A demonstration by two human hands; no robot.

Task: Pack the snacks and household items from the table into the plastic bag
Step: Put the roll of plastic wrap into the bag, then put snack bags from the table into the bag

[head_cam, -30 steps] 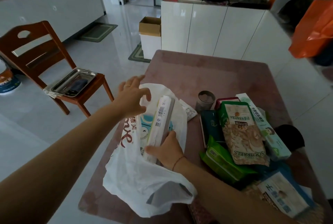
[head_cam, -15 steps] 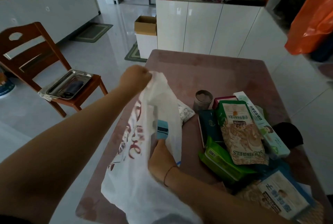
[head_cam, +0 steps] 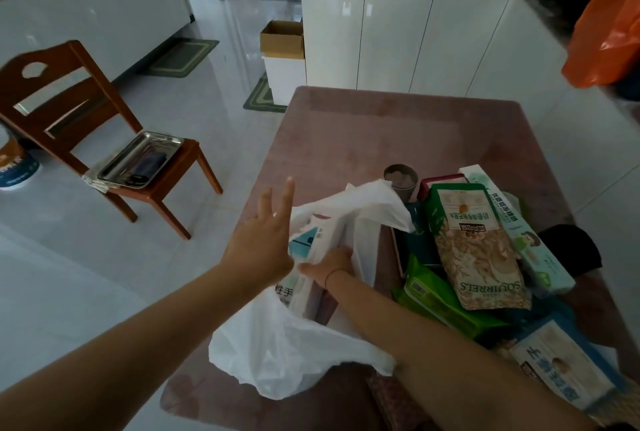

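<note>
- While the plastic bag (head_cam: 277, 344) lay slumped on the near-left part of the counter (head_cam: 381, 125), a white-and-teal box (head_cam: 311, 247) sat at least partly inside it.
- The left grip (head_cam: 263, 250) hovered just beside the bag, fingers straight and spread, holding nothing.
- The right grip (head_cam: 330, 264) rested against the box at the bag's opening. Its fingers were hidden, so I could not tell whether it clasped anything.
- The bag's film looked thin, limp and slippery, so it was probably best pinched at the rim or a handle loop.
- The nut pouch (head_cam: 474, 243), on the pile to the right, seemed light and crinkly. Its sealed edge looked the safest hold.
</note>
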